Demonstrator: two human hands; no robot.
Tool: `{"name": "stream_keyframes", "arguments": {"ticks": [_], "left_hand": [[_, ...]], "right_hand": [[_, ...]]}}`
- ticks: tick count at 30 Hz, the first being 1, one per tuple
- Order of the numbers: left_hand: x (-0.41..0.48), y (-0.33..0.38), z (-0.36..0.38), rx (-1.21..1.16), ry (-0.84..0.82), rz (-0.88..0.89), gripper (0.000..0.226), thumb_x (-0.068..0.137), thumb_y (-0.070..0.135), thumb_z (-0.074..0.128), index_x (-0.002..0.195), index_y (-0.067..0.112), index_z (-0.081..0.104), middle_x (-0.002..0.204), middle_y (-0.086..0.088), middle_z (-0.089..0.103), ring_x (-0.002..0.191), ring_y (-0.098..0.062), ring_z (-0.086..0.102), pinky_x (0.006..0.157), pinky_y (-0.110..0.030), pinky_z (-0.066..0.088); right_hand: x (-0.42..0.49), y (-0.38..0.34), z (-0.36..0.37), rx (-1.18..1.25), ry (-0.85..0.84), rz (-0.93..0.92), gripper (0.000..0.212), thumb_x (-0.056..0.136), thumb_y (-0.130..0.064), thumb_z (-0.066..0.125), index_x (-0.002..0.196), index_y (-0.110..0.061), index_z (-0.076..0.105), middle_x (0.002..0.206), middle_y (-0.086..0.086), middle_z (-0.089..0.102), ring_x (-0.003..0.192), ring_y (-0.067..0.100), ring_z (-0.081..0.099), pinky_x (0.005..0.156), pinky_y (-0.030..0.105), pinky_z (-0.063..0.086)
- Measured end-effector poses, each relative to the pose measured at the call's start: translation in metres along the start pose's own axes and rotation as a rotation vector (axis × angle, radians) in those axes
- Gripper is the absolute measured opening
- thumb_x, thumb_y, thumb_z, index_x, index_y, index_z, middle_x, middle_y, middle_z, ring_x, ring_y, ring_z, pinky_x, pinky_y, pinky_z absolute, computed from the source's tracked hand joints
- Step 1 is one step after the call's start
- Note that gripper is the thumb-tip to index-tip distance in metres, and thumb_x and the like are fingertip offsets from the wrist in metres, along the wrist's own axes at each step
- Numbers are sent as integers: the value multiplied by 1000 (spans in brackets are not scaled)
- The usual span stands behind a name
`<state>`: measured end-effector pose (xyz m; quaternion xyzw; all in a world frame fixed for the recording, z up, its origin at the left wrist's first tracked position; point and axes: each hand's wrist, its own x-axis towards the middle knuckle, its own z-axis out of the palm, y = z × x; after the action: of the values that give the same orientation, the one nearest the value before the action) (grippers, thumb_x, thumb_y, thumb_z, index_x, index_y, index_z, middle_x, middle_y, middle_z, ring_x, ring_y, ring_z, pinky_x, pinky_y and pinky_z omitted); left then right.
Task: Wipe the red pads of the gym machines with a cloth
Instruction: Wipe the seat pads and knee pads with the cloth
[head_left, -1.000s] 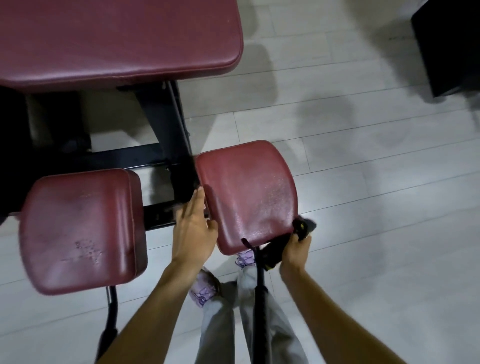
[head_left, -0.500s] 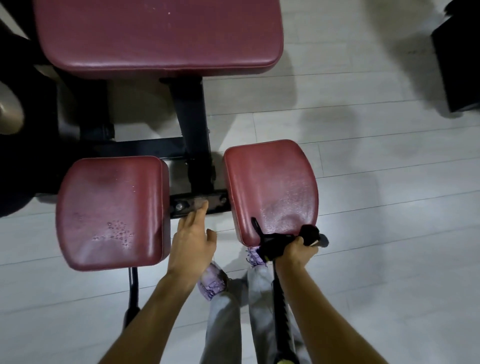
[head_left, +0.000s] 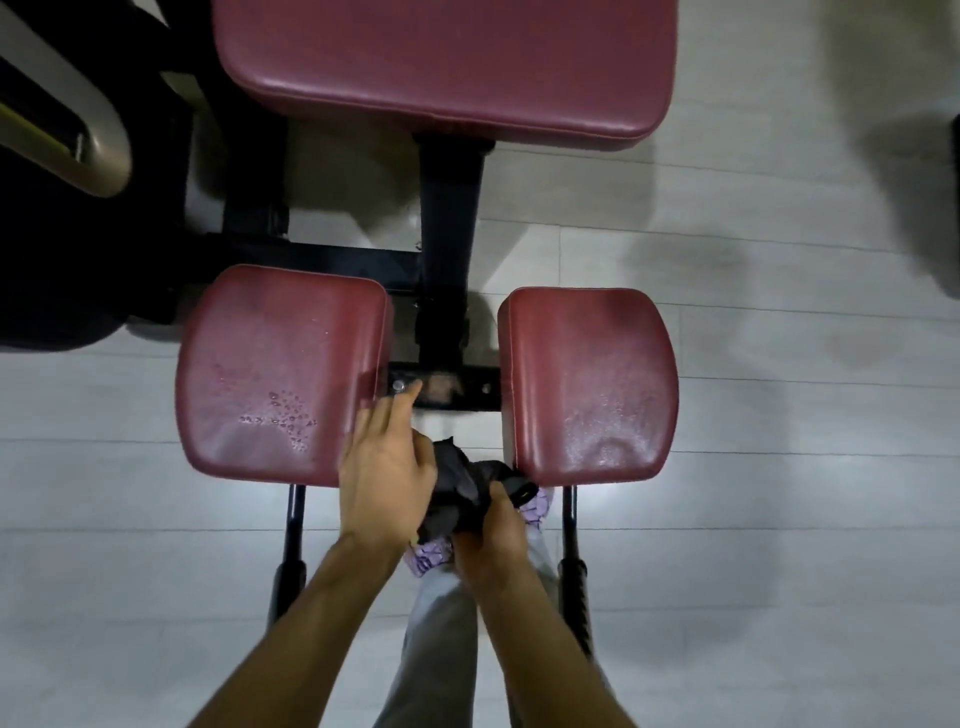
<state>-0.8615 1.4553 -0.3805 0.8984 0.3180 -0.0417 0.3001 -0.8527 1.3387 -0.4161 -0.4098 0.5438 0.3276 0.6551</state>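
Two small red pads flank a black frame bar: the left pad (head_left: 280, 374) carries water droplets, the right pad (head_left: 589, 384) has a damp sheen. A large red seat pad (head_left: 447, 67) lies beyond them. My right hand (head_left: 491, 540) grips a dark cloth (head_left: 457, 488) bunched between the two small pads, below their near edges. My left hand (head_left: 387, 467) hovers with straight fingers at the left pad's inner near corner, right beside the cloth; whether it touches the cloth I cannot tell.
The black frame post (head_left: 449, 234) and crossbar (head_left: 447, 389) join the pads. Two black handle bars (head_left: 288, 566) (head_left: 574, 582) run toward me under the small pads. A beige machine arm (head_left: 67, 145) sits at the far left. Pale plank floor (head_left: 779, 467) lies all around.
My right hand has left the right pad's near edge and carried the cloth leftward to the gap between the pads. The view has shifted so both small pads sit centred.
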Motion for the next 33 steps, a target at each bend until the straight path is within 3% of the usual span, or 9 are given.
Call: {"name": "stream_keyframes", "arguments": {"ticks": [2,4,7,9,14,20,27,30,33], "left_hand": [[5,-11,-8,6,64,6,47,89,8,50,135,14,59,120,-9,67,110,-32,57,93,-50,50],[8,-22,-13,-19,89,14,43,89,5,51,130,12,62,117,-9,67,104,-31,55,88,-48,49],[5,-34,-15,-11,110,4,38,88,-4,63,124,9,65,114,-11,67,100,-31,54,85,-47,49],[2,-38,-14,-13,105,-20,37,88,-4,63,122,10,64,113,-10,66,98,-31,54,86,-48,50],[-9,-38,-9,-48,130,-85,46,81,-8,61,122,12,64,111,-9,65,97,-32,55,83,-47,50],[-20,-35,0,-41,129,-127,45,81,-6,60,122,9,65,107,-9,68,94,-32,56,81,-49,52],[-29,-20,18,14,36,-172,40,86,2,61,124,15,66,111,-4,69,100,-30,60,85,-48,54],[-28,-13,24,80,2,-172,41,85,4,62,124,16,67,115,-3,69,102,-29,59,87,-46,52],[-24,-10,30,121,-39,-204,41,88,7,60,127,16,66,122,-3,68,109,-28,59,94,-46,50]], "right_hand": [[-15,-20,-5,-226,-76,-78,26,104,-16,51,119,2,64,112,26,71,107,40,69,98,49,55],[-31,-46,-4,-584,-117,-295,14,95,-6,57,105,-4,67,95,14,72,94,32,70,84,37,58],[-51,-88,13,-998,-320,-712,39,96,7,51,101,-30,63,91,-16,69,88,3,66,78,15,51],[-45,-112,27,-1179,-514,-932,50,93,12,49,106,-34,64,103,-21,69,98,-3,65,87,19,51],[7,-138,66,-2056,-747,-1638,53,74,-1,57,122,-22,70,134,-7,64,132,18,55,119,44,35],[57,-110,10,-3149,-1247,-1302,26,84,-27,60,108,-29,70,105,-1,70,102,27,63,111,50,30],[68,-109,6,-3266,-1674,-1258,24,88,-38,55,103,-28,71,98,1,74,92,23,64,93,43,40],[70,-142,55,-3113,-1508,-1408,21,87,-33,57,105,-28,66,97,-1,73,91,23,67,94,42,44],[72,-175,109,-3122,-1009,-1591,18,94,-32,52,109,-30,62,100,-3,69,98,20,65,106,43,38]]}}
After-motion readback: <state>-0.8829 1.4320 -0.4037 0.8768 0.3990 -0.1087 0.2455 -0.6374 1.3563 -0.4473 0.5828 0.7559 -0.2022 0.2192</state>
